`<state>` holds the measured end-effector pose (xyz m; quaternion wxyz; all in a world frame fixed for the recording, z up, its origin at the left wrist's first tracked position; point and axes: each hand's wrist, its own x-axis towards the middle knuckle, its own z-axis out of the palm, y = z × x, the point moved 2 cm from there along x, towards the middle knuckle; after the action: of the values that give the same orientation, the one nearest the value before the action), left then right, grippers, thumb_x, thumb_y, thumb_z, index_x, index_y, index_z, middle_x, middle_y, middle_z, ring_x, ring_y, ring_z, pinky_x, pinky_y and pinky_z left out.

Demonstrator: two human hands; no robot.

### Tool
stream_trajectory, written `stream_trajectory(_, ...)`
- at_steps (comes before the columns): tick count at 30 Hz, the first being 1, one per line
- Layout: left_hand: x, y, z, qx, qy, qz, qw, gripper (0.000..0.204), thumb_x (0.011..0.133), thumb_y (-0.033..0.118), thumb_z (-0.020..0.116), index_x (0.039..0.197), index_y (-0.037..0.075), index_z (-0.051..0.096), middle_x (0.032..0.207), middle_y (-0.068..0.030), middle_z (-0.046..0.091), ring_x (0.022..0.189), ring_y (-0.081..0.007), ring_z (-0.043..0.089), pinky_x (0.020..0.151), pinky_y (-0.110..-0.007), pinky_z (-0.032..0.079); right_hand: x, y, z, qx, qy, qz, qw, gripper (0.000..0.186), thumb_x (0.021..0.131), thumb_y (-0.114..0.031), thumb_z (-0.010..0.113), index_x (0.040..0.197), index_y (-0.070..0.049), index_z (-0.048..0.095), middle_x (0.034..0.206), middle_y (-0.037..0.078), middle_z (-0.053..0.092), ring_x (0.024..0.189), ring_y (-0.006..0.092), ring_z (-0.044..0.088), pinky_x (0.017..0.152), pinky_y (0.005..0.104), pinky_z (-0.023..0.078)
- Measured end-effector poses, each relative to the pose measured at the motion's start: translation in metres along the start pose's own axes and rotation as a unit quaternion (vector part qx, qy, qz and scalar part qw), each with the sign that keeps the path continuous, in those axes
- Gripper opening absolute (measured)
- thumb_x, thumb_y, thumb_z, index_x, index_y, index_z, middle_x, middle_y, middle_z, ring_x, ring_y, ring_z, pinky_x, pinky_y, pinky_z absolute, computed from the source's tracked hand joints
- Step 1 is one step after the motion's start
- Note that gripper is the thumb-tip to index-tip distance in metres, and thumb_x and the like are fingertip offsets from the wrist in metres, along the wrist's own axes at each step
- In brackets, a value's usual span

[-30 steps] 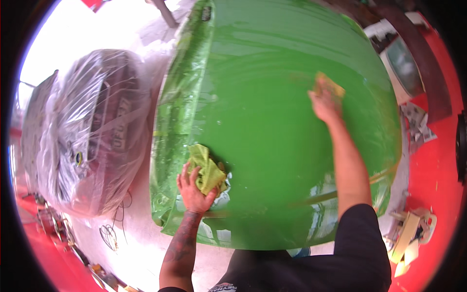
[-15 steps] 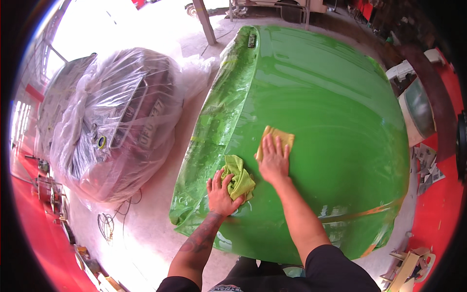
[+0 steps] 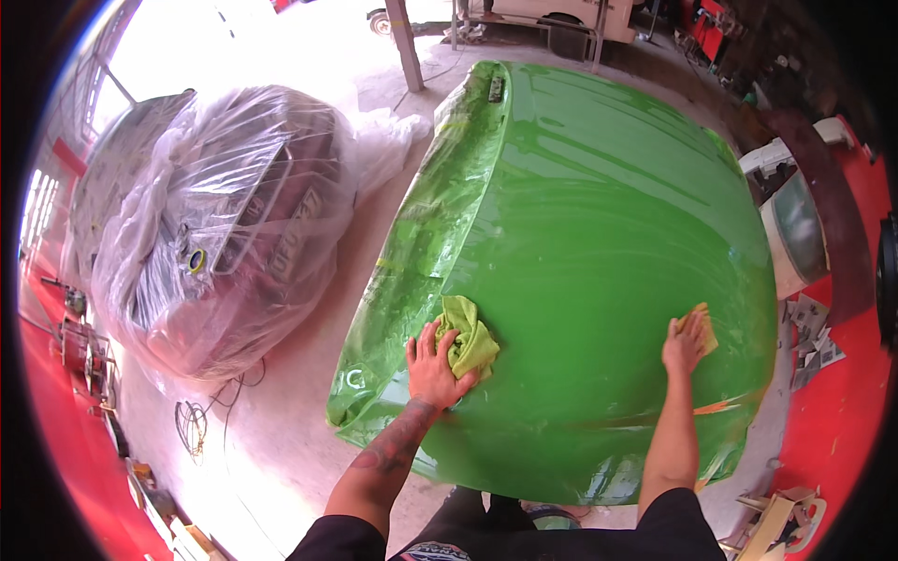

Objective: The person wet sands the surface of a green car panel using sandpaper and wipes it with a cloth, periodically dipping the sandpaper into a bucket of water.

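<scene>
A large glossy green car hood (image 3: 580,271) spreads out before me. Crumpled masking sheeting (image 3: 426,220) runs along its left side. My left hand (image 3: 434,369) rests near the left edge of the hood, fingers spread and thumb apart, with a bunched lime-green cloth (image 3: 472,341) between thumb and forefinger. Far over on the right, my right hand (image 3: 684,347) presses a folded yellow cloth (image 3: 708,332) against the hood; the cloth shows past the fingertips. Below that hand, orange-brown streaks (image 3: 716,408) cross the green surface near the front.
To the left stands a car wrapped in clear plastic (image 3: 253,224). A cable (image 3: 192,430) lies coiled on the floor beside it. Loose car parts (image 3: 800,224) and newspaper sheets (image 3: 812,337) are at the right. A post (image 3: 404,47) rises beyond the hood.
My right hand has swept the yellow cloth from the middle of the hood to its right side and nearer me. The left hand stays by the lime-green cloth. The view has shifted slightly.
</scene>
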<state>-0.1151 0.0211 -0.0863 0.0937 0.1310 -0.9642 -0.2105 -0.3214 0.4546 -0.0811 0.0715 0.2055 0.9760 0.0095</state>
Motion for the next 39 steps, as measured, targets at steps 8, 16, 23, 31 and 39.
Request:
stream_trajectory(8, 0.001, -0.006, 0.008, 0.001, 0.007, 0.004, 1.000, 0.075, 0.072, 0.054, 0.066, 0.134, 0.017, 0.046, 0.147, -0.0148, 0.035, 0.141, -0.0345, 0.028, 0.114, -0.057, 0.016, -0.275, -0.180, 0.022, -0.034, -0.122, -0.491, 0.862, 0.064, 0.100, -0.040, 0.035, 0.155, -0.011, 0.020, 0.163, 0.005, 0.013, 0.150, 0.0280, 0.009, 0.120, 0.0531, 0.007)
stream_trajectory(16, -0.002, -0.005, -0.005, 0.001, 0.007, -0.004, 1.000, 0.075, 0.073, 0.055, 0.066, 0.135, 0.018, 0.046, 0.147, -0.0155, 0.035, 0.141, -0.0347, 0.029, 0.115, -0.057, 0.016, -0.082, 0.026, 0.001, 0.004, -0.015, -0.080, 0.997, 0.069, 0.101, -0.047, 0.035, 0.156, -0.014, 0.010, 0.163, 0.004, 0.009, 0.150, 0.0275, 0.012, 0.120, 0.0485, 0.011)
stream_trajectory(23, -0.003, -0.004, -0.006, 0.000, 0.006, -0.012, 1.000, 0.076, 0.072, 0.056, 0.065, 0.136, 0.019, 0.046, 0.147, -0.0159, 0.035, 0.141, -0.0342, 0.029, 0.115, -0.057, 0.016, -0.157, -0.043, 0.000, -0.039, -0.047, -0.113, 0.992, 0.070, 0.101, -0.047, 0.035, 0.156, -0.012, 0.011, 0.164, 0.004, 0.005, 0.150, 0.0293, 0.009, 0.120, 0.0509, 0.008)
stream_trajectory(31, 0.003, -0.002, -0.003, -0.006, 0.009, -0.008, 1.000, 0.073, 0.071, 0.049, 0.066, 0.134, 0.018, 0.046, 0.146, -0.0148, 0.037, 0.139, -0.0342, 0.032, 0.115, -0.056, 0.017, -0.291, -0.122, 0.040, 0.005, -0.050, -0.520, 0.852, 0.070, 0.096, -0.048, 0.043, 0.153, -0.011, 0.026, 0.161, 0.008, 0.019, 0.149, 0.0310, 0.015, 0.119, 0.0538, 0.008)
stream_trajectory(39, 0.003, 0.003, -0.007, -0.013, 0.028, -0.007, 1.000, 0.074, 0.071, 0.051, 0.067, 0.134, 0.017, 0.047, 0.146, -0.0149, 0.037, 0.138, -0.0342, 0.033, 0.115, -0.056, 0.017, -0.095, 0.061, 0.015, 0.000, 0.015, -0.092, 0.996, 0.070, 0.100, -0.046, 0.040, 0.156, -0.014, 0.013, 0.163, 0.002, 0.009, 0.150, 0.0282, 0.012, 0.120, 0.0497, 0.012)
